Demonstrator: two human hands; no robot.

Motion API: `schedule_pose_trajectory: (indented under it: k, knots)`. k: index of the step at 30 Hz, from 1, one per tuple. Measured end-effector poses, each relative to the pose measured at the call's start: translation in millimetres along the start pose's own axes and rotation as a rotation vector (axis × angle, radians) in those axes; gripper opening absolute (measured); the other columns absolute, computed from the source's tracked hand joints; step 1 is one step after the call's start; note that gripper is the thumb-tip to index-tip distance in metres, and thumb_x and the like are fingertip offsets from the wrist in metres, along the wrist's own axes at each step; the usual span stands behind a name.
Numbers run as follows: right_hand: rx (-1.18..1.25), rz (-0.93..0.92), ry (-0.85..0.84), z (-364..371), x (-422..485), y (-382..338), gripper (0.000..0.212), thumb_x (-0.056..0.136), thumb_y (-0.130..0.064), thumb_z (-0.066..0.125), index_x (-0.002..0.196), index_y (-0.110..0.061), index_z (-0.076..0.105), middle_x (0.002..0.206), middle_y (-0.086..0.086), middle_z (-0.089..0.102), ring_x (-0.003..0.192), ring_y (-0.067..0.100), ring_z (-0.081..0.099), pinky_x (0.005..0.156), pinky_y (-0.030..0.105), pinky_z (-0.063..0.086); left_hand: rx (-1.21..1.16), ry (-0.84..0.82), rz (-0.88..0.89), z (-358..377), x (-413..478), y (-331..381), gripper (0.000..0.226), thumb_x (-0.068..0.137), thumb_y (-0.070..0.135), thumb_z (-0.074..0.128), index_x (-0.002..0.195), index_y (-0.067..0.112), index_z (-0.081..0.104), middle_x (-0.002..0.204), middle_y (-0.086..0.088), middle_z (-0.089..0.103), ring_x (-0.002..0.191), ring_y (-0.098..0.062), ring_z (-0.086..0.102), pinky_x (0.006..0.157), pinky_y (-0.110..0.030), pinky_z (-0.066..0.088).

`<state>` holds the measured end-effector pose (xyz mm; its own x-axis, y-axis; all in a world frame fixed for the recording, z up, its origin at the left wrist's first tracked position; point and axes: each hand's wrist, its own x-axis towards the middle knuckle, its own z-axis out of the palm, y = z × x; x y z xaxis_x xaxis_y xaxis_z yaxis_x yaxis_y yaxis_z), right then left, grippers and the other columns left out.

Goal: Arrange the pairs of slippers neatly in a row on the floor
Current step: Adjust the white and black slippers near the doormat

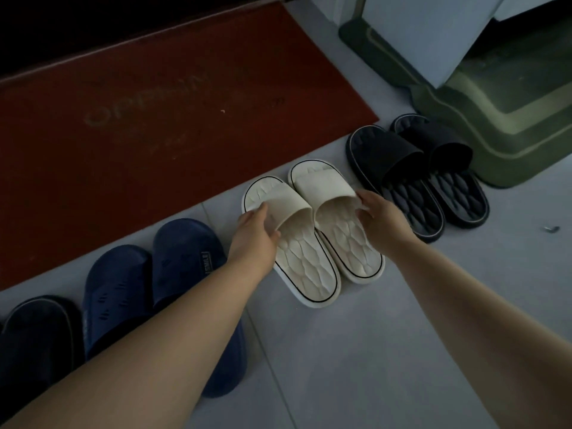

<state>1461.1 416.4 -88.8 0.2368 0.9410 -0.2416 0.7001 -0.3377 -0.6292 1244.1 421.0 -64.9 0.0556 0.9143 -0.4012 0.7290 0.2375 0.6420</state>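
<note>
Landmark taken: red doormat point(148, 119), lying across the upper left of the floor point(387, 351)

Risks, largest first:
- The cream pair point(312, 230), set just off the mat's lower right edge and side by side, is judged likely to be skewed out of the row if one hand pushes harder than the other; its heels already sit nearer the camera than those of the black pair
- A cream toe could be ridden up onto the mat edge if the pair is slid forward
- The black pair point(418, 178), off the mat's right corner, could be nudged by the right forearm

Hands: left hand point(257, 233) curled round the strap of the left cream slipper; right hand point(377, 215) curled on the strap of the right one, fingers partly hidden

Surroundings, largest first:
- Green plastic base point(495, 113), right of the mat, close beside the black pair; further shift that way is blocked
- Navy pair point(154, 274), below the mat's lower edge, partly covered by the left forearm
- Dark slipper point(34, 339), at the mat's lower left, cut by the frame
- Small metal scrap point(550, 229), far right of the mat
</note>
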Motion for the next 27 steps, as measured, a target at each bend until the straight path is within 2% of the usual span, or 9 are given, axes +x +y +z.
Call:
schedule_pose_trajectory:
  k: [6, 11, 14, 17, 19, 20, 23, 27]
  knots:
    - [0.059, -0.010, 0.009, -4.8, 10.1, 1.7, 0.036, 0.096, -0.016, 0.038, 0.130, -0.019, 0.049, 0.126, 0.007, 0.060, 0.116, 0.023, 0.053, 0.088, 0.023, 0.035, -0.007, 0.006, 0.033, -0.8, -1.9, -3.8, 0.057, 0.092, 0.022, 0.050, 0.144, 0.021, 0.025, 0.149, -0.006, 0.029, 0.128, -0.024, 0.042, 0.106, -0.032, 0.034]
    - [0.031, -0.018, -0.004, -5.8, 13.8, -0.9, 0.035, 0.094, -0.015, 0.041, 0.127, -0.019, 0.052, 0.123, 0.005, 0.061, 0.114, 0.023, 0.054, 0.086, 0.021, 0.035, -0.050, 0.034, 0.048, 0.2, -4.2, -6.9, 0.057, 0.091, 0.021, 0.052, 0.143, 0.021, 0.029, 0.149, -0.006, 0.030, 0.132, -0.021, 0.038, 0.107, -0.030, 0.032]
    - [0.125, -0.001, 0.015, -6.1, 12.3, 1.0, 0.037, 0.092, -0.007, 0.039, 0.124, -0.017, 0.054, 0.118, 0.005, 0.063, 0.109, 0.020, 0.057, 0.086, 0.025, 0.041, -0.060, 0.068, 0.063, 1.5, -6.9, -9.6, 0.056, 0.089, 0.017, 0.055, 0.141, 0.021, 0.033, 0.146, -0.006, 0.034, 0.129, -0.022, 0.042, 0.104, -0.030, 0.034]
    - [0.353, 0.127, 0.167, -13.8, 10.4, 5.5, 0.045, 0.087, 0.004, 0.037, 0.123, -0.016, 0.054, 0.121, 0.006, 0.060, 0.104, 0.013, 0.056, 0.084, 0.022, 0.041, -0.075, 0.095, 0.075, 2.0, -12.1, -14.2, 0.050, 0.089, 0.016, 0.056, 0.135, 0.024, 0.040, 0.142, -0.001, 0.041, 0.117, -0.013, 0.048, 0.095, -0.027, 0.037]
    - [0.259, 0.194, 0.319, -25.4, 11.2, 14.7, 0.044, 0.084, 0.001, 0.041, 0.120, -0.019, 0.055, 0.123, 0.008, 0.055, 0.104, 0.018, 0.053, 0.085, 0.027, 0.041, -0.094, 0.099, 0.088, 1.8, -16.2, -16.5, 0.047, 0.089, 0.017, 0.055, 0.133, 0.026, 0.043, 0.139, 0.001, 0.044, 0.108, -0.008, 0.048, 0.092, -0.025, 0.038]
    - [0.209, 0.227, 0.362, -31.7, 12.6, 19.7, 0.042, 0.084, 0.000, 0.044, 0.120, -0.019, 0.054, 0.126, 0.010, 0.050, 0.109, 0.023, 0.051, 0.090, 0.032, 0.042, -0.095, 0.094, 0.098, 1.9, -18.2, -17.4, 0.047, 0.089, 0.015, 0.055, 0.133, 0.026, 0.044, 0.138, 0.001, 0.045, 0.110, -0.008, 0.048, 0.093, -0.026, 0.038]
    - [0.228, 0.322, 0.400, -50.1, 24.9, 28.0, 0.048, 0.086, -0.002, 0.047, 0.132, -0.015, 0.040, 0.136, 0.010, 0.044, 0.124, 0.031, 0.044, 0.103, 0.040, 0.037, -0.076, 0.073, 0.112, 3.5, -22.6, -16.6, 0.052, 0.087, 0.009, 0.057, 0.135, 0.024, 0.042, 0.142, 0.002, 0.042, 0.123, -0.016, 0.048, 0.102, -0.032, 0.039]
    - [0.185, 0.342, 0.313, -71.4, 59.9, 26.7, 0.071, 0.090, -0.008, 0.051, 0.146, -0.011, 0.008, 0.144, 0.011, 0.042, 0.128, 0.032, 0.043, 0.103, 0.042, 0.036, -0.079, 0.069, 0.098, 7.1, -23.5, -14.0, 0.055, 0.086, 0.009, 0.059, 0.136, 0.025, 0.041, 0.145, 0.002, 0.039, 0.126, -0.019, 0.046, 0.104, -0.035, 0.038]
